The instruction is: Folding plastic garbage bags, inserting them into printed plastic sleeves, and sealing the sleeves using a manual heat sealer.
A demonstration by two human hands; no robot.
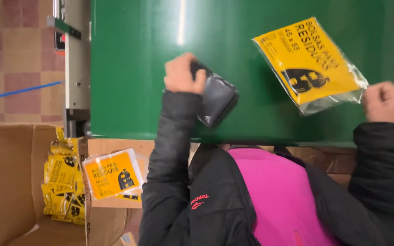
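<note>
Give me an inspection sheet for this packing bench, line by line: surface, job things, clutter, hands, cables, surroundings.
Surface: green table, glossy, with glare.
Job things: black bundle near the front edge; yellow packet in clear wrap, tilted.
Clutter: nothing seen on the table.
Hands: left hand grips the black bundle; right hand pinches the yellow packet's corner.
Cables: blue line across the tiled floor; kind unclear.
Surroundings: cardboard box holding yellow packets; grey post at the table's side.
</note>
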